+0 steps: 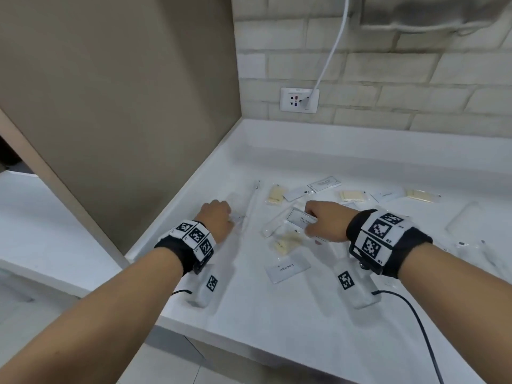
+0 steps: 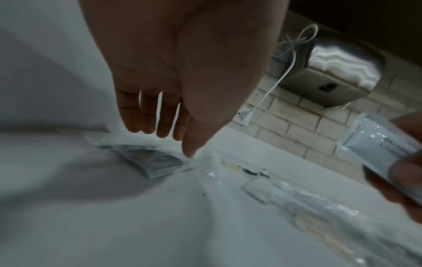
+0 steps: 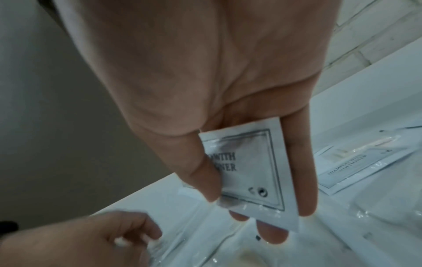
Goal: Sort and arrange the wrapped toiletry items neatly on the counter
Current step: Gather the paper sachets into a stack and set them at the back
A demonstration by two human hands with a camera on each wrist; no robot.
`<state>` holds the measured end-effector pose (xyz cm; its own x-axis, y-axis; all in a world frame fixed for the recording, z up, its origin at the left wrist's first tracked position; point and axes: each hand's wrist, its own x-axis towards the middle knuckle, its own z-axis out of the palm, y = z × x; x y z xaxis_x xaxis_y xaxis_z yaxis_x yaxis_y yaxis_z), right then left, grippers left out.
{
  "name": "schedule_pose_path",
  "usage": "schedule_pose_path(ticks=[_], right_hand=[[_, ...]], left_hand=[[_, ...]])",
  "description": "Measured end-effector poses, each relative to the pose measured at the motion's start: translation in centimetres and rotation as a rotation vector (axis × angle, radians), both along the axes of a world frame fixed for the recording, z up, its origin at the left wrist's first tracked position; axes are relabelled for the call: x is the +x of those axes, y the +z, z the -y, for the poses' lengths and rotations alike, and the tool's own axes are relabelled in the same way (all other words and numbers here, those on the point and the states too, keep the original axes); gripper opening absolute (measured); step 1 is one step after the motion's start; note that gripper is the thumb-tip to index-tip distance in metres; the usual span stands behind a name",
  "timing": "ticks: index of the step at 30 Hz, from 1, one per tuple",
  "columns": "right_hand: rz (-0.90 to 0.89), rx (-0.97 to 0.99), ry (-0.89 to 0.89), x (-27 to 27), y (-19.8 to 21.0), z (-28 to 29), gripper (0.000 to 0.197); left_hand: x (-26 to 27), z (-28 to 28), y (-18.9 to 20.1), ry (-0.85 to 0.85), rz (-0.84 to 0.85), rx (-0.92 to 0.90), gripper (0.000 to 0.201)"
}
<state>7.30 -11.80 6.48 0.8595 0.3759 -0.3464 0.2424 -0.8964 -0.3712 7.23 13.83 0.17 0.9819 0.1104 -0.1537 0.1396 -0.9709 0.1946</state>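
My right hand pinches a white shampoo-with-conditioner sachet between thumb and fingers, just above a heap of clear-wrapped items on the white counter. My left hand is curled at the near end of a long clear-wrapped toothbrush and seems to pinch its wrapper; in the right wrist view its fingers curl on clear film. A toothpaste packet lies nearer me. Yellowish soap packets and more white sachets are scattered behind.
A beige wall panel closes the counter's left side. On the brick wall behind, a socket holds a white cable that leads up to a hand dryer. More clear-wrapped items lie at the right.
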Motion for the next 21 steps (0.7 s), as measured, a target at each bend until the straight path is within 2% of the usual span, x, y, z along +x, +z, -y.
schedule_pose_path(ticks=[2, 5, 6, 8, 10, 13, 18, 21], right_hand=[[-0.038, 0.019, -0.04, 0.4, -0.2, 0.1, 0.015], [-0.066, 0.026, -0.058, 0.9, -0.4, 0.4, 0.022], [-0.063, 0.023, -0.063, 1.0, -0.4, 0.3, 0.02], [-0.042, 0.047, -0.076, 1.3, -0.4, 0.3, 0.015], [-0.017, 0.095, -0.077, 1.7, -0.2, 0.2, 0.013], [-0.029, 0.182, -0.079, 2.1, 0.0, 0.5, 0.012], [0.046, 0.133, -0.056, 2.5, 0.6, 1.2, 0.018], [0.042, 0.155, -0.048, 2.4, 0.8, 1.8, 0.029]], left_hand=[[0.4, -0.4, -0.7, -0.003, -0.088, 0.111, 0.043], [1.3, -0.7, -1.3, -0.015, -0.118, 0.1, 0.047], [1.7, -0.7, -1.2, -0.015, -0.139, 0.094, 0.043], [2.5, -0.5, -0.7, -0.012, -0.199, 0.096, 0.019], [3.0, -0.1, -0.4, -0.002, -0.225, 0.118, 0.017], [2.9, 0.3, -0.5, -0.029, -0.157, 0.158, 0.04], [3.4, 0.9, 0.0, -0.105, -0.076, 0.069, 0.026], [3.5, 2.0, 0.6, -0.052, -0.025, -0.006, 0.023]])
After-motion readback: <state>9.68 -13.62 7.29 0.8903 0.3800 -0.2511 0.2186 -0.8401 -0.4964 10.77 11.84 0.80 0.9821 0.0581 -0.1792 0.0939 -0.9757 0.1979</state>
